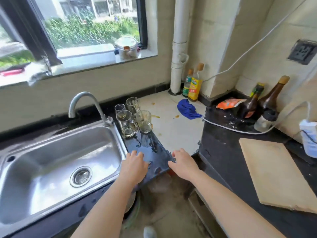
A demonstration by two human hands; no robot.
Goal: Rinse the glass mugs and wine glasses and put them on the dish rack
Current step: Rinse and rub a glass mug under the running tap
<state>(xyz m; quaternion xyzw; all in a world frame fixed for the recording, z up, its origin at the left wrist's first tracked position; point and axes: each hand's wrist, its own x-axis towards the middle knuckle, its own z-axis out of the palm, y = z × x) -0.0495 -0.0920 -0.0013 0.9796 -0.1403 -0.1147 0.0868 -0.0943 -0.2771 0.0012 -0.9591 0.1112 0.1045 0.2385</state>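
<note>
Sunlight comes in through a big window (pixel 85 23) above a kitchen sink (pixel 42 160). The sink is shiny steel. A bent tap (pixel 82 98) hangs over its back edge, and no water runs from it. Just to the right of the sink is a thin, dark desk (pixel 154 152). It is wet, with little pools of water on it.

The glasses (pixel 126 124) stand in a tight bunch at the far end of that desk, beside the foot of the tap. Some have handles, so they are mugs. They look dirty, with brown marks inside. They are so close that some seem to touch. I cannot tell which ones are wine glasses. No dish rack shows anywhere.

The left hand (pixel 134 164) lies on the near end of the wet desk with its fingers spread flat. It holds nothing. The right hand (pixel 184 163) rests at the desk's right edge, fingers loose, and it holds nothing too. Both hands are well apart from the glasses.

What could go wrong? I think the wet desk is slippery, so a glass could slide when it is pushed. Grabbing one mug from the bunch could bump the next one and tip it. A tipped glass could fall into the hard sink and break. Wet fingers could also let a mug slip.
</note>
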